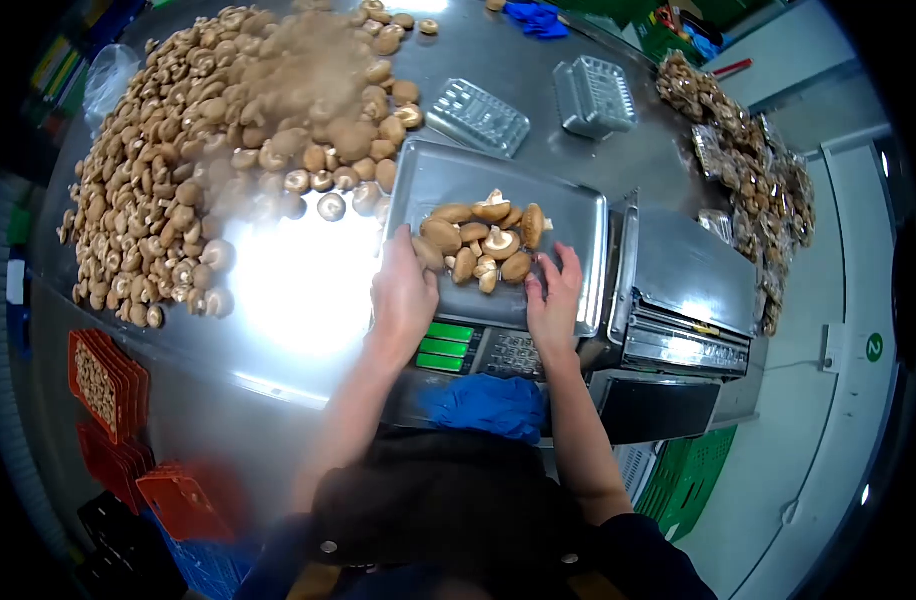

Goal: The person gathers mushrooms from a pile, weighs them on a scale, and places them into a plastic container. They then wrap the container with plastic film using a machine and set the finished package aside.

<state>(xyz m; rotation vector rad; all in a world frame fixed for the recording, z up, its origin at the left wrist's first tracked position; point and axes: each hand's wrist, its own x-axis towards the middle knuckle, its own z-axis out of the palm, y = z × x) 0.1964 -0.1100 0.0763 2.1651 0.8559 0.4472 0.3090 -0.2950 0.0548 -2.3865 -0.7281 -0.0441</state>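
Observation:
A cluster of brown mushrooms point(483, 238), some stem up, lies on the metal weighing tray point(568, 200) of a scale. My left hand point(403, 295) is at the tray's left edge, its fingers and thumb closed around a mushroom point(428, 254) beside the cluster. At the tray's lower right, my right hand point(555, 308) has its fingers apart and holds nothing, the fingertips close to the nearest mushrooms. Below the tray sit the scale's green displays point(445, 346) and keypad point(515, 352), with a crumpled blue cloth point(488, 405) in front.
A large mushroom heap point(168, 180) covers the table's left side. Clear plastic punnets point(478, 118) lie behind the tray, more stacked point(595, 96) farther right. A metal machine point(688, 290) stands at right, packed mushrooms point(748, 170) beyond. Red crates point(108, 385) are at lower left.

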